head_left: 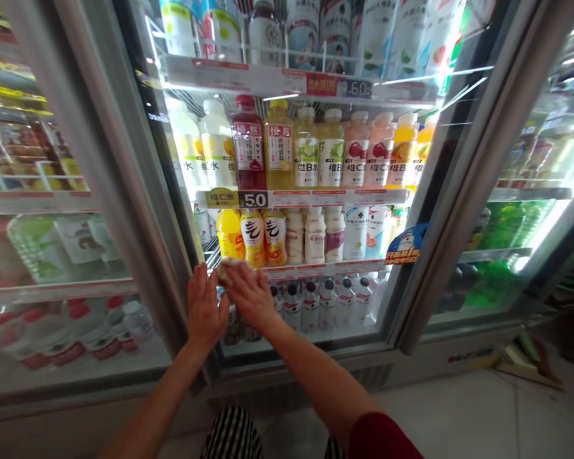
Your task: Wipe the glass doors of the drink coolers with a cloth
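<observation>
My left hand (205, 312) lies against the glass door near its left edge, fingers stretched upward and apart from the thumb. Beside it, my right hand (249, 294) presses a crumpled pale cloth (226, 270) flat on the same glass. The cloth shows past the fingertips; the rest of it is covered by the hand. Through the glass door (310, 341), just behind the hands, stand yellow-orange drink bottles (253, 238) and a lower row of clear dark-capped bottles (310, 307).
A metal door frame (124, 191) runs down on the left, another door frame (463, 166) on the right. Juice bottles (280, 143) fill a middle shelf. An open cardboard box (529, 366) sits on the tiled floor (473, 414) at the right.
</observation>
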A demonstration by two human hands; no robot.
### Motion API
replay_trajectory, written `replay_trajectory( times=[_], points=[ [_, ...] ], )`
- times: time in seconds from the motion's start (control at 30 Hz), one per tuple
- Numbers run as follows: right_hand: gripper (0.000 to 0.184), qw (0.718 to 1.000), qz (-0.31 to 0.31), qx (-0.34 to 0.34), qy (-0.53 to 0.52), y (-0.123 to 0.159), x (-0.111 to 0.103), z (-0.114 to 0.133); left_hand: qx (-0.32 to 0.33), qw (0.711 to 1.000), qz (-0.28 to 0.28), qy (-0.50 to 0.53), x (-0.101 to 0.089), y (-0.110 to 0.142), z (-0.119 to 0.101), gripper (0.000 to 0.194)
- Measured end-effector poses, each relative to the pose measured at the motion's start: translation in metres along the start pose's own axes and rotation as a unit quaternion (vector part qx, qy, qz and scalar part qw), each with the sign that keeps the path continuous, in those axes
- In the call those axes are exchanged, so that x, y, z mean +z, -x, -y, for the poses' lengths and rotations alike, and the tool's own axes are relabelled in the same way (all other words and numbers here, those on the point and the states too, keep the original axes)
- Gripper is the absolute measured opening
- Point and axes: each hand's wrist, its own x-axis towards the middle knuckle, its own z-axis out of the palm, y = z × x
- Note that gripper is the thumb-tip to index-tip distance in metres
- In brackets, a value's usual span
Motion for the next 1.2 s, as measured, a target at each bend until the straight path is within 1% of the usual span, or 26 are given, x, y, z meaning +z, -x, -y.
replay_trajectory(
  times=[0.03, 0.07, 0.1, 0.13, 0.2, 0.27, 0.3, 0.37, 0.4, 0.43, 0.47, 0.53, 0.6, 0.63, 0.67, 0.7, 0.77, 0.8, 0.83, 0.9, 0.97, 1.03, 1.07, 1.1, 1.13, 1.2],
  points=[
    [0.042, 0.998, 0.024, -0.058, -0.008, -0.003, 0.005, 0.014, -0.003, 1.000, -0.003, 0.008, -0.001, 0.001, 0.002, 0.062],
    [0.041, 0.995, 0.038, -0.095, -0.012, -0.003, 0.006, 0.019, -0.003, 1.000, -0.005, 0.015, -0.002, 0.001, 0.004, 0.062],
    [0.041, 0.994, 0.037, -0.107, -0.009, 0.000, 0.003, 0.015, -0.001, 1.000, -0.003, 0.019, -0.003, 0.002, 0.006, 0.062],
    [0.042, 0.995, 0.024, -0.097, -0.001, 0.006, -0.004, 0.003, 0.002, 1.000, -0.001, 0.021, -0.004, 0.002, 0.008, 0.063],
    [0.047, 0.999, -0.023, -0.024, 0.031, 0.023, -0.024, -0.039, 0.004, 1.000, 0.000, 0.020, -0.005, 0.003, 0.009, 0.063],
    [0.050, 0.988, -0.079, 0.106, 0.080, 0.040, -0.046, -0.087, 0.000, 1.000, -0.009, 0.021, -0.003, 0.004, 0.009, 0.063],
    [0.051, 0.971, -0.117, 0.179, 0.104, 0.045, -0.054, -0.106, -0.003, 1.000, -0.012, 0.021, -0.002, 0.004, 0.007, 0.063],
    [0.052, 0.932, -0.171, 0.292, 0.133, 0.050, -0.062, -0.124, -0.009, 1.000, -0.016, 0.016, 0.003, 0.004, 0.002, 0.063],
    [0.052, 0.921, -0.183, 0.316, 0.135, 0.050, -0.063, -0.123, -0.011, 1.000, -0.015, 0.012, 0.006, 0.002, -0.002, 0.063],
    [0.052, 0.925, -0.178, 0.311, 0.128, 0.049, -0.061, -0.117, -0.007, 1.000, -0.013, 0.008, 0.009, 0.001, -0.007, 0.063],
    [0.052, 0.939, -0.160, 0.281, 0.115, 0.048, -0.058, -0.108, 0.002, 1.000, -0.007, 0.005, 0.012, 0.000, -0.011, 0.064],
    [0.049, 0.976, -0.096, 0.178, 0.083, 0.050, -0.053, -0.093, 0.029, 1.000, 0.004, 0.001, 0.019, -0.004, -0.021, 0.066],
    [0.048, 0.991, -0.044, 0.108, 0.069, 0.062, -0.055, -0.096, 0.047, 0.999, 0.006, 0.000, 0.024, -0.006, -0.028, 0.068],
    [0.048, 0.990, -0.042, 0.114, 0.077, 0.071, -0.059, -0.106, 0.051, 0.999, 0.005, -0.001, 0.026, -0.006, -0.030, 0.068],
    [0.048, 0.982, -0.057, 0.150, 0.094, 0.080, -0.064, -0.120, 0.052, 0.999, 0.003, -0.002, 0.028, -0.006, -0.031, 0.069],
    [0.049, 0.967, -0.085, 0.210, 0.115, 0.089, -0.070, -0.135, 0.055, 0.998, 0.001, -0.003, 0.030, -0.006, -0.031, 0.069],
    [0.052, 0.920, -0.149, 0.332, 0.142, 0.100, -0.078, -0.156, 0.058, 0.998, -0.003, -0.006, 0.033, -0.004, -0.032, 0.070],
    [0.053, 0.904, -0.167, 0.367, 0.141, 0.100, -0.078, -0.159, 0.057, 0.998, -0.004, -0.007, 0.035, -0.003, -0.033, 0.071],
    [0.054, 0.902, -0.168, 0.375, 0.130, 0.097, -0.075, -0.153, 0.052, 0.999, -0.005, -0.008, 0.036, -0.002, -0.034, 0.071],
    [0.054, 0.936, -0.131, 0.313, 0.097, 0.084, -0.061, -0.124, 0.042, 0.999, -0.005, -0.007, 0.039, -0.001, -0.037, 0.072],
    [0.053, 0.978, -0.071, 0.186, 0.069, 0.069, -0.046, -0.087, 0.038, 0.999, -0.003, -0.006, 0.040, 0.000, -0.039, 0.071],
    [0.052, 0.996, -0.022, 0.064, 0.055, 0.061, -0.038, -0.066, 0.045, 0.999, -0.005, -0.009, 0.038, 0.000, -0.038, 0.069],
    [0.052, 0.998, -0.011, 0.033, 0.054, 0.059, -0.039, -0.068, 0.051, 0.999, -0.008, -0.012, 0.037, -0.001, -0.036, 0.069],
    [0.052, 0.998, -0.014, 0.030, 0.058, 0.059, -0.043, -0.078, 0.057, 0.998, -0.011, -0.017, 0.036, -0.003, -0.033, 0.068],
    [0.052, 0.996, -0.031, 0.055, 0.068, 0.059, -0.050, -0.095, 0.062, 0.998, -0.017, -0.021, 0.034, -0.006, -0.030, 0.068],
    [0.051, 0.977, -0.101, 0.159, 0.100, 0.058, -0.070, -0.144, 0.068, 0.997, -0.034, -0.029, 0.030, -0.016, -0.024, 0.069]
  ],
)
